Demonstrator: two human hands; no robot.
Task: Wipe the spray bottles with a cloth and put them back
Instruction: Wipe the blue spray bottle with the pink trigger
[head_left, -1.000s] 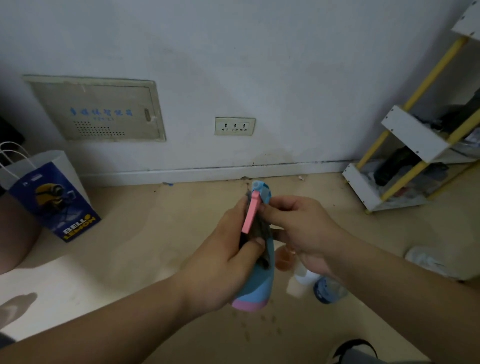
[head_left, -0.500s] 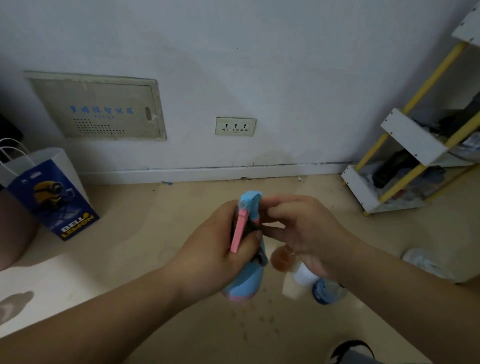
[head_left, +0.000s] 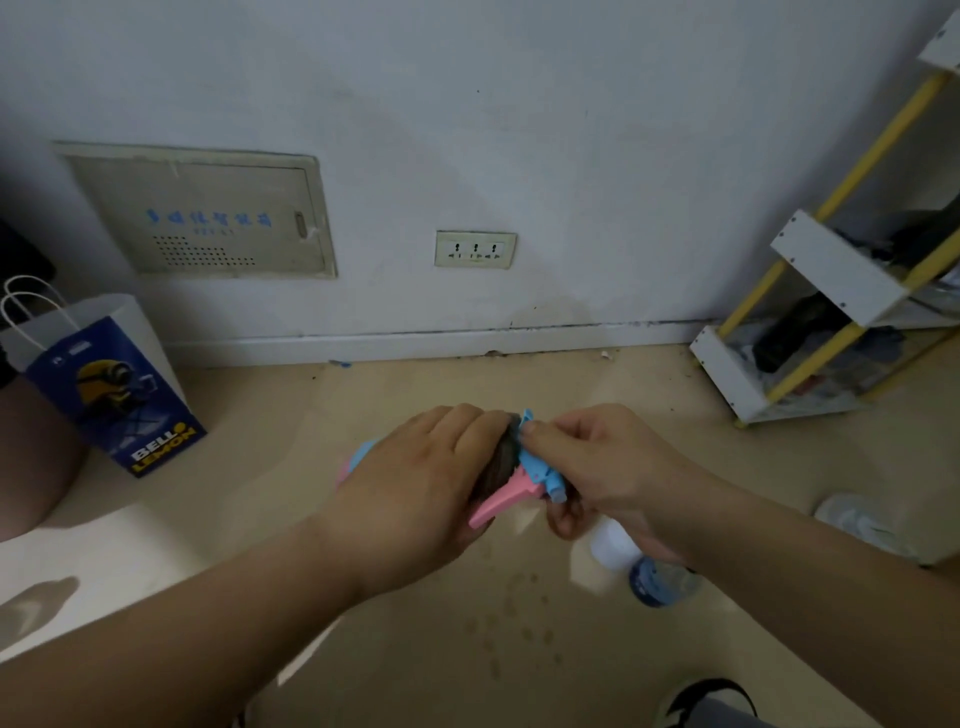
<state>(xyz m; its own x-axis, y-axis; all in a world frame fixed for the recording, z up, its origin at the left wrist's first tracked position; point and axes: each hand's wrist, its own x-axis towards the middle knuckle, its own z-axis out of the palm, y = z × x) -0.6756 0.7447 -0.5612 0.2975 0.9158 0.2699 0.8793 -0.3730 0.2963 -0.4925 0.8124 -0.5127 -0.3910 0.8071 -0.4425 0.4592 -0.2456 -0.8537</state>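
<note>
A blue spray bottle (head_left: 535, 462) with a pink trigger and pink base lies tilted sideways in the air, base to the left, head to the right. My left hand (head_left: 421, 483) wraps a dark grey cloth (head_left: 501, 460) round its neck and body, hiding most of the bottle. My right hand (head_left: 608, 467) pinches the blue spray head from the right. On the floor below my right hand stand a white bottle (head_left: 608, 545) and a blue-tinted bottle (head_left: 662, 584), both partly hidden.
A white and blue paper bag (head_left: 109, 384) stands on the floor at the left. At the right is a white shelf rack (head_left: 826, 270) with yellow poles, and a pale object (head_left: 857, 519) lies near it. A shoe (head_left: 706, 701) shows at the bottom edge. The wall has a socket (head_left: 475, 249).
The bottle has tipped from upright to sideways, head now pointing right. My left hand has slid with the cloth up over the neck, while my right hand keeps its pinch on the head.
</note>
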